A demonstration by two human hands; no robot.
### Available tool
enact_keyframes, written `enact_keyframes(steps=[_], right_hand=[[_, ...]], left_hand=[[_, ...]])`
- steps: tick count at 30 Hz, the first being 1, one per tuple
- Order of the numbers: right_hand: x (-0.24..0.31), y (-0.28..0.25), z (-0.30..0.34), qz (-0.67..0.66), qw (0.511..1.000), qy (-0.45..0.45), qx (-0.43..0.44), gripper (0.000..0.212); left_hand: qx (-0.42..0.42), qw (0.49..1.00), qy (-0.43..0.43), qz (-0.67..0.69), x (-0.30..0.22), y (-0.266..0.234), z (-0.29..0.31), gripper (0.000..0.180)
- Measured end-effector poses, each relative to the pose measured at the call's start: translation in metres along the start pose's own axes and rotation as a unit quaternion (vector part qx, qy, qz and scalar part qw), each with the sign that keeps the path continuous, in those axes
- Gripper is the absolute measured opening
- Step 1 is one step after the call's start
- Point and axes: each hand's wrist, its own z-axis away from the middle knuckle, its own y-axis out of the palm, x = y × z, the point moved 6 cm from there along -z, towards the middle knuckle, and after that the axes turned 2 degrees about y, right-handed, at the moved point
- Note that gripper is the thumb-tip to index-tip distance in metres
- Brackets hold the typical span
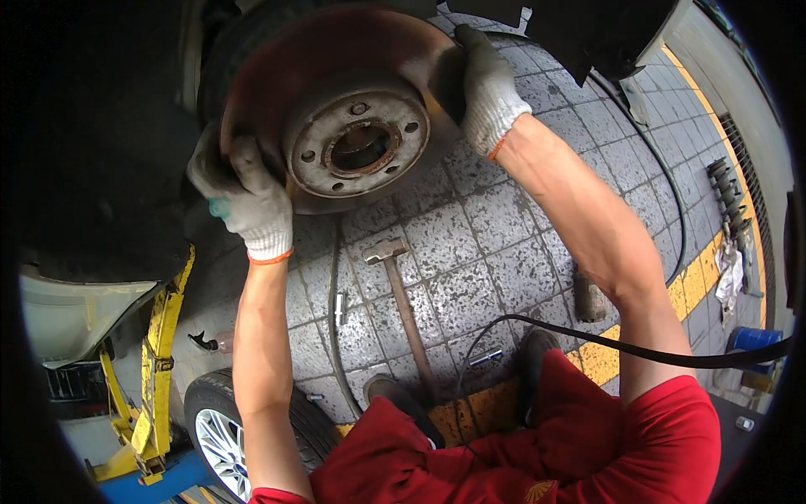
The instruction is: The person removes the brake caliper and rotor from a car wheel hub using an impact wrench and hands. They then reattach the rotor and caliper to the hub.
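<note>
A worn brake disc (252, 92) with a rusty rim and a grey, holed centre hat is between my two gloved hands at the top of the view. At its lower left edge, my left hand (248, 193) grips it, thumb on the front face and fingers partly hidden behind. My right hand (491, 88) holds the upper right edge, its fingers dark with dirt and partly out of sight. Both white knit gloves have orange cuffs. The disc's centre bore is dark inside. On the floor below it lies a hammer (407, 311) with a wooden handle.
A wheel with tyre (222, 437) lies at the lower left beside a yellow lift arm (155, 370). A black hose (337, 294) crosses the tiles near a socket (340, 308). Suspension parts (729, 197) and a blue can (753, 340) stand at the right. Dark bodywork (101, 126) borders the left.
</note>
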Motion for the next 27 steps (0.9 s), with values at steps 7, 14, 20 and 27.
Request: enact_keyframes(steps=[7,14,20,27], right_hand=[[0.003,-0.015,-0.024,0.123,0.985,-0.119,-0.036,0.051],[-0.003,-0.010,-0.045,-0.097,0.983,-0.128,0.092,0.056],[-0.009,0.034,-0.021,-0.131,0.977,-0.028,0.164,0.051],[0.005,0.024,-0.011,-0.004,0.992,-0.067,0.108,0.062]], left_hand=[[-0.038,0.985,0.161,-0.057,-0.024,-0.002,-0.011,0.055],[-0.066,0.981,0.182,-0.032,-0.011,0.012,-0.028,0.063],[-0.077,0.969,0.228,-0.052,-0.009,0.018,-0.028,0.068],[0.055,0.932,0.310,-0.180,-0.017,0.015,-0.028,0.053]])
